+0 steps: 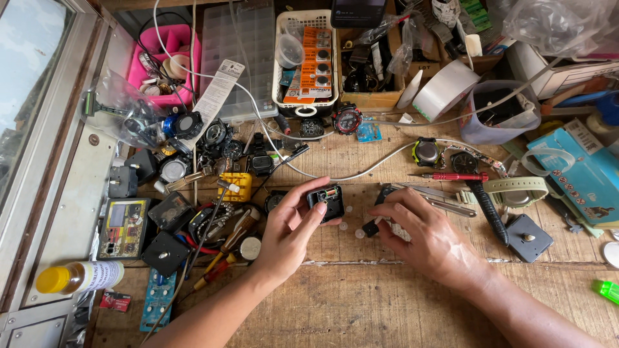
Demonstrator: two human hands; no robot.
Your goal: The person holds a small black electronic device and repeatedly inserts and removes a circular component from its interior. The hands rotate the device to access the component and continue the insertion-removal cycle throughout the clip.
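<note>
Overhead view of a cluttered wooden workbench (361, 309). The left hand (288, 233) is closed around a small black watch case (325, 200), pinched between thumb and fingertips and held just above the bench near its centre, with the open side up and the inner module visible. The right hand (429, 240) rests palm down to the right of the case, its fingertips touching a small black part (370, 228) lying on the wood; whether it actually pinches that part cannot be told. Small round button cells (359, 233) lie between the two hands. Far right of the hands lie a red-handled screwdriver (459, 176) and a pale green watch strap (516, 190). To the left sits a heap of watch bodies (213, 138), a yellow plastic block (237, 185), and a yellow-capped bottle (77, 277) at the near left edge.
</note>
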